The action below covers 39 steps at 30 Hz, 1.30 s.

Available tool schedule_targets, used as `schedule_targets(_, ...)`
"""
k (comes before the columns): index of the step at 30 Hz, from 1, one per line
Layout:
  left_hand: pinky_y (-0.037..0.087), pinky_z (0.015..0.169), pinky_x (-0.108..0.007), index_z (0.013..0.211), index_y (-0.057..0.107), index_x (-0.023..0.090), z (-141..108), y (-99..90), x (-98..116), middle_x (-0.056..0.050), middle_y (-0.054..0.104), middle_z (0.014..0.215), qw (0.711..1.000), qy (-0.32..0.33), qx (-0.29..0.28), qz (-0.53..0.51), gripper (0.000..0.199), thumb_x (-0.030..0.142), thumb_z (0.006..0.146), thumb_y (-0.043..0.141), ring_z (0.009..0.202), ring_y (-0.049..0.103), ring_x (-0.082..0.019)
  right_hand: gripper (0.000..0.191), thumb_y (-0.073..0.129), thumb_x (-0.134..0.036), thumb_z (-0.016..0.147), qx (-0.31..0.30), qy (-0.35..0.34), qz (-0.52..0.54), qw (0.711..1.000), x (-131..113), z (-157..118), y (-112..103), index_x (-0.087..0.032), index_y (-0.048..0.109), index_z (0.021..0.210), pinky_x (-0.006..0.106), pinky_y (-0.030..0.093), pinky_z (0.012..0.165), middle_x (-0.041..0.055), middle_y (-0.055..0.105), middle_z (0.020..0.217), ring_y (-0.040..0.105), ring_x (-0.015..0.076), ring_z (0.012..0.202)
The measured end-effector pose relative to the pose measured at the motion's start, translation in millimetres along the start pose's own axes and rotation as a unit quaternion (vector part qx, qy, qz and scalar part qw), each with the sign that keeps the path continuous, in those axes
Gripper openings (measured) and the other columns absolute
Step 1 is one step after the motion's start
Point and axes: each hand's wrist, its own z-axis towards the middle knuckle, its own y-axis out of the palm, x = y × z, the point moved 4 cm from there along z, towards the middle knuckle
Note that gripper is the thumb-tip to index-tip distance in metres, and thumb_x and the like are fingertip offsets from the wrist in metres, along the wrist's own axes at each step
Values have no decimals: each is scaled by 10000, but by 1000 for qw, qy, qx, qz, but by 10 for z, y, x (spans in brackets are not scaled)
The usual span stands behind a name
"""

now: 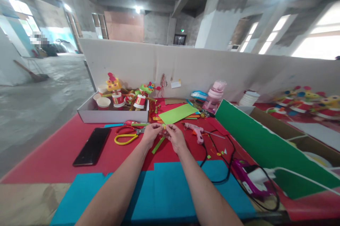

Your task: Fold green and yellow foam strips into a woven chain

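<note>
Left grip: My left grip [152, 134] pinches a small yellow piece [164, 126] with its fingertips.
Right grip: My right grip [174, 137] pinches the same piece from the other side.
Green strip: The green strip [158, 145] is just below both grips; I cannot tell if it joins the piece.
Done: Cup figures [117, 99] with heads and striped arms look all made, beyond my left grip.
Left: The small piece is not on any figure, and the green sheet [178, 113] lies flat past my grips.
White box: Left of my left grip, it [114, 116] has the figures and plain cups [103, 103] in it.
Green box: Right of my right grip, it [255, 148] has pale things in it, too blurry to name.
Desk: Scissors [126, 139] sit beside my left grip, a pink glue gun [198, 132] beside my right.
</note>
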Motion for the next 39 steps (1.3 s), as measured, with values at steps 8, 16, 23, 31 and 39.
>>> schedule_targets(8,404,523,-204,652,667,127,-18,6,3,-8,621,591,1000,-5,-3,-10,230,288,547,795,521,528,-85,358,827,-407,546,11,-13,-18,1000,3,7,-16,-191,623,747,335,569,722,-28,637,672,606,122,618)
schedule_targets(16,422,550,-226,703,701,124,10,-18,-53,-21,638,604,1000,0,-17,-5,281,339,560,815,536,536,-98,351,799,-426,557,54,-32,-78,995,-18,23,-57,-182,634,747,278,532,640,-12,650,655,611,127,603)
schedule_targets(23,413,555,-223,650,674,121,-4,-3,-23,-18,593,576,999,3,-41,-17,291,395,634,773,530,506,-88,306,759,-425,593,53,-62,-117,990,-55,41,-57,-185,640,740,297,527,669,3,668,670,619,150,626)
schedule_targets(31,413,541,-213,664,676,126,7,-21,2,-17,622,592,1000,12,-10,3,292,370,574,811,529,523,-86,312,761,-417,593,37,-73,-113,990,-77,16,-7,-180,655,767,288,516,681,9,683,707,629,151,664)
schedule_targets(39,429,562,-227,677,680,126,8,-12,-35,-23,632,597,999,17,-31,20,288,380,605,796,536,536,-95,301,770,-411,567,43,-51,-100,993,-70,15,-26,-179,652,719,289,518,649,-5,671,663,616,139,604)
